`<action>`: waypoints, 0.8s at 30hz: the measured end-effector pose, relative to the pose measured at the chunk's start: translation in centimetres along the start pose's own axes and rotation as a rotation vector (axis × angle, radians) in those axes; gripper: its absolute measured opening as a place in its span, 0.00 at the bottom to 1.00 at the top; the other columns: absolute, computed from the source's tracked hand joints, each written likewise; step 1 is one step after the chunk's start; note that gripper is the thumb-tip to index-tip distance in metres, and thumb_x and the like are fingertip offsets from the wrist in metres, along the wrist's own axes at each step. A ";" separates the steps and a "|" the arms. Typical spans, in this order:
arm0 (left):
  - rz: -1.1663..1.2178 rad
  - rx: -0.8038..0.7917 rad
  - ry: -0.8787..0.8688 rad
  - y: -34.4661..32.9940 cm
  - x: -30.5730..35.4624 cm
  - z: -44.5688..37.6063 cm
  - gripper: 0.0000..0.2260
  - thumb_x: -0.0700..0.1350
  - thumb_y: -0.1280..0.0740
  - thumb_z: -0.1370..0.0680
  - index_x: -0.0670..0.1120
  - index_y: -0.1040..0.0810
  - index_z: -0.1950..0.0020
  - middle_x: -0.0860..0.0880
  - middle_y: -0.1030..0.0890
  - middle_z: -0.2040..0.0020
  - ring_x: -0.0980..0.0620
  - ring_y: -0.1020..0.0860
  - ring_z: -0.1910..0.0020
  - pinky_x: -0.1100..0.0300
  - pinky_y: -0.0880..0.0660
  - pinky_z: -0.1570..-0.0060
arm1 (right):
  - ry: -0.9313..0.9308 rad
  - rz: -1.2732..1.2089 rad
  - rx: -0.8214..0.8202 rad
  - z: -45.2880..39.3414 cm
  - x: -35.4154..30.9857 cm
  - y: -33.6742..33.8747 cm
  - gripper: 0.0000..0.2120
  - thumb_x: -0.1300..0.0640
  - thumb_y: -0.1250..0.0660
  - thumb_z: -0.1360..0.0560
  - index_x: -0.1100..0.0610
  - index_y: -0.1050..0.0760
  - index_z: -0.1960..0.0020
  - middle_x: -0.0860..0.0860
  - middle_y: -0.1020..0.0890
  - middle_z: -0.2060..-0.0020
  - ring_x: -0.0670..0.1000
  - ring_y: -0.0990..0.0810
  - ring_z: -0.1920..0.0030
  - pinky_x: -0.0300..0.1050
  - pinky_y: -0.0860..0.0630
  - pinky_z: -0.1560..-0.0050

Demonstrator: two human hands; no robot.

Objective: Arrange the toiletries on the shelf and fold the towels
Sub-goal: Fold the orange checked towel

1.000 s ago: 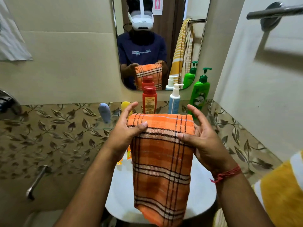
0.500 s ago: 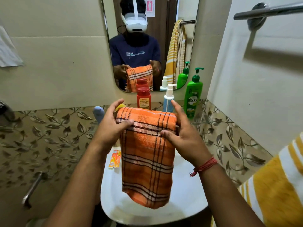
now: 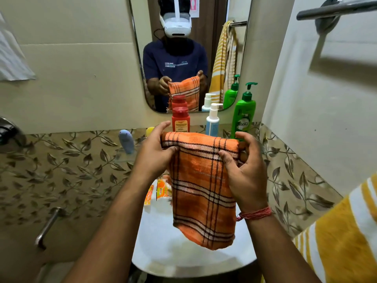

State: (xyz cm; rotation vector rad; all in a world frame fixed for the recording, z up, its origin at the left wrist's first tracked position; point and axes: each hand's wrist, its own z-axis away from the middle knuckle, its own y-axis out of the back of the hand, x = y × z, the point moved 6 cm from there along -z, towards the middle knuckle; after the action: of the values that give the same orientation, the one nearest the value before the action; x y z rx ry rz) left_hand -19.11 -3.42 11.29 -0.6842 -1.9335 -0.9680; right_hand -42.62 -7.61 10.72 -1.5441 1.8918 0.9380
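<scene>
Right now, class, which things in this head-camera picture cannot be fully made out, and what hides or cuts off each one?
- Yellow bottle: head view, mostly behind the left hand.
- Red bottle: label print too small; base behind the orange towel.
- Orange packets: partly covered by the towel and left forearm.
- Striped yellow towel: cut off by the right and bottom edges.
- Sink: its tap cannot be seen, hidden behind towel and hands.

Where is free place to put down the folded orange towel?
Free: the sink rim below the orange towel, near the sachets. Crowded: the back ledge holds the red bottle, white pump bottle and green bottle. Both the left hand and right hand hold the towel.
</scene>
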 end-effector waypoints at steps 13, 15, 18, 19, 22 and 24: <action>0.102 0.255 -0.088 -3.6 1.8 -0.4 0.20 0.39 0.28 0.24 0.52 0.26 0.35 0.50 0.17 0.45 0.54 0.18 0.45 0.49 0.19 0.43 | 0.074 0.006 -0.072 -1.1 1.4 3.2 0.23 0.62 0.29 0.25 0.46 0.28 0.34 0.49 0.20 0.42 0.51 0.20 0.41 0.54 0.20 0.42; 0.121 0.276 -0.103 -4.2 1.9 -0.8 0.18 0.40 0.28 0.23 0.51 0.26 0.35 0.49 0.17 0.45 0.54 0.18 0.46 0.54 0.20 0.44 | 0.101 0.048 -0.097 -0.9 0.8 3.6 0.25 0.62 0.28 0.26 0.47 0.29 0.32 0.49 0.21 0.41 0.49 0.20 0.41 0.49 0.21 0.40; 0.182 0.248 -0.135 -5.4 2.2 -2.5 0.15 0.40 0.28 0.23 0.50 0.25 0.37 0.52 0.18 0.47 0.56 0.19 0.48 0.61 0.22 0.47 | 0.155 0.140 -0.043 -1.4 -0.3 4.5 0.29 0.61 0.25 0.28 0.46 0.31 0.31 0.46 0.20 0.42 0.45 0.21 0.43 0.41 0.23 0.40; 0.221 0.217 -0.145 -6.0 2.4 -3.2 0.14 0.41 0.29 0.22 0.50 0.25 0.38 0.52 0.18 0.47 0.57 0.19 0.49 0.63 0.22 0.48 | 0.162 0.157 -0.019 -1.7 -0.5 4.7 0.29 0.60 0.25 0.28 0.46 0.31 0.32 0.45 0.21 0.43 0.44 0.21 0.44 0.40 0.23 0.40; 0.332 0.065 -0.145 -7.9 3.0 -5.7 0.12 0.40 0.30 0.21 0.49 0.24 0.39 0.50 0.17 0.47 0.57 0.18 0.48 0.63 0.22 0.48 | 0.162 0.188 0.089 -2.2 -1.1 5.1 0.27 0.61 0.25 0.28 0.48 0.30 0.33 0.46 0.21 0.46 0.47 0.20 0.46 0.48 0.21 0.43; 0.398 -0.031 -0.156 -8.7 3.9 -7.2 0.12 0.39 0.31 0.21 0.48 0.24 0.38 0.49 0.16 0.47 0.56 0.18 0.47 0.61 0.21 0.48 | 0.155 0.233 0.167 -2.5 -1.8 5.2 0.25 0.61 0.26 0.27 0.50 0.29 0.33 0.47 0.21 0.46 0.49 0.20 0.46 0.52 0.20 0.44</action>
State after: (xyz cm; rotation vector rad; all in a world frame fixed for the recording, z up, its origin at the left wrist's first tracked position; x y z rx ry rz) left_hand -24.39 -13.81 13.89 -1.1399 -1.8187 -0.7130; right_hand -47.22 -7.93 14.61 -1.3523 2.2360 0.7503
